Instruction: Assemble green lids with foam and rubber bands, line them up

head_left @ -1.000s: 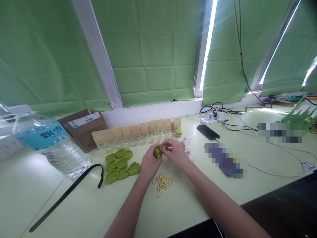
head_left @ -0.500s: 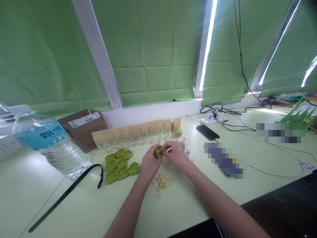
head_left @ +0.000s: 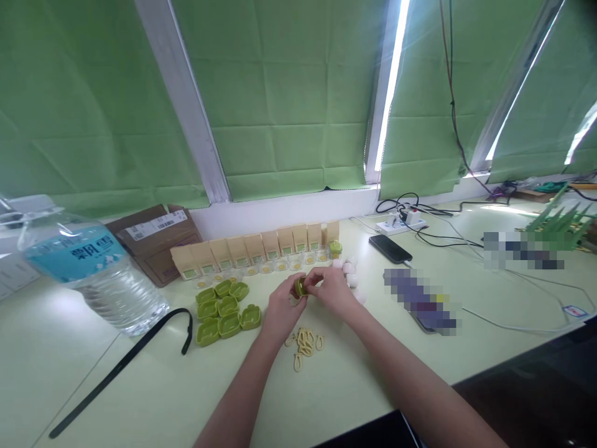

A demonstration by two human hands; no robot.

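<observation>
Head view: left grip (head_left: 282, 306), right grip (head_left: 330, 289), apparent pinch on half-hidden green cup (head_left: 300, 285); beige loops (head_left: 305, 342) near

The hands (head_left: 282, 306) hold a small green piece (head_left: 300, 286) beyond scattered cream loops (head_left: 305, 342).

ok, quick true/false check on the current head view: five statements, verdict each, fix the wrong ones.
1. The left hand holds a small green container. True.
2. The right hand is reaching into the cardboard box. False: its fingertips are at the small green container; the cardboard box is off to the left.
3. The yellow loops lie between the two forearms. True.
4. The black strap lies to the right of the phone. False: the black strap is at the far left, the phone right of the hands.
5. The bottle has a blue label. True.
</observation>
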